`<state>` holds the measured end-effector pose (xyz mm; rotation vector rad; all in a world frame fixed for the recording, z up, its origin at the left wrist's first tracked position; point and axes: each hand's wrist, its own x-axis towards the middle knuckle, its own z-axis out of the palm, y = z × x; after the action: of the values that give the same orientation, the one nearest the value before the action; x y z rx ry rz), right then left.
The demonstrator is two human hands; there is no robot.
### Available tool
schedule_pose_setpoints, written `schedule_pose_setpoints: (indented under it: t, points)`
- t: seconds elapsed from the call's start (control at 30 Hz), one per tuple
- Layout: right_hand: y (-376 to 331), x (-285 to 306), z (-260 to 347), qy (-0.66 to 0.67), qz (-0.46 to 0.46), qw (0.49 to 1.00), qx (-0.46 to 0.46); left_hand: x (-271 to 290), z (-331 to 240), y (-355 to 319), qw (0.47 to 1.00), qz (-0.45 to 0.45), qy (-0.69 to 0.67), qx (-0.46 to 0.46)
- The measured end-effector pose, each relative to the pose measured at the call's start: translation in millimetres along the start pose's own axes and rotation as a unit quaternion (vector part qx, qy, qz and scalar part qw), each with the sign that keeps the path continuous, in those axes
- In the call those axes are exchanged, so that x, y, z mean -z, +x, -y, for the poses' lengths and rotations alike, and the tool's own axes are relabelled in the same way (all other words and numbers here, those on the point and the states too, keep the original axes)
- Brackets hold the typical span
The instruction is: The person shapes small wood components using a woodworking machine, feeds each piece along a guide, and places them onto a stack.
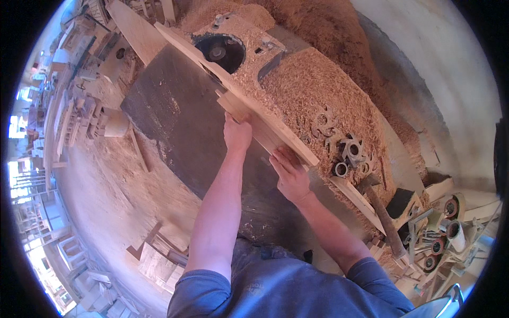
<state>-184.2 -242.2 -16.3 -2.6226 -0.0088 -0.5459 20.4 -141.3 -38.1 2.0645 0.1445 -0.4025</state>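
Note:
A short wooden board [261,132] lies on the dark machine table [183,111], along a long pale wooden fence [281,131]. My left hand [237,133] is closed on the board toward its far end, the thumb side against the wood. Nearer to me, my right hand [291,176] grips its other end, with fingers laid over the top. Beyond the fence, a round dark opening [230,55] with a spindle [217,53] in its middle sits in the machine. The undersides of the board and of my fingers are hidden.
Wood shavings [318,85] cover the machine behind the fence. Several metal cutter heads [352,149] lie on them at the right. A hammer [386,220] with a wooden handle rests nearby, beside stacked tools and discs [437,245]. Wood pieces [159,265] stand on the floor at left.

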Motion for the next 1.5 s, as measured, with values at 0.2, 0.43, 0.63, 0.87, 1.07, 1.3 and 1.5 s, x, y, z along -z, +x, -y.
schedule_pose_setpoints:
  t: [0.2,0.43,0.63,0.87,1.07,1.3,1.5]
  points:
    - [4.7,-6.8,-5.6,0.018,-0.041,0.999,0.007,9.6,-29.8,-5.6,0.998,0.028,-0.021,0.042]
    - [22.3,-20.6,-0.3,0.017,-0.046,0.999,-0.016,14.8,-36.6,6.3,0.994,0.019,-0.095,0.047]
    - [36.8,-34.5,1.9,0.010,-0.055,0.998,-0.015,17.7,-22.8,34.2,0.993,-0.006,-0.121,0.019]
    - [51.5,-43.8,3.5,0.008,-0.051,0.999,-0.014,18.4,-2.8,63.2,0.998,-0.029,-0.057,0.004]
    - [66.9,-52.5,4.4,0.010,-0.064,0.998,-0.012,27.3,-10.4,78.3,0.999,-0.029,-0.028,0.004]
    - [86.4,-68.0,6.4,0.016,-0.049,0.998,-0.023,43.6,-28.2,91.3,0.997,-0.006,-0.078,0.021]
    - [111.6,-80.3,12.3,0.022,-0.034,0.999,-0.026,56.0,-34.1,114.8,0.988,-0.008,-0.151,-0.016]
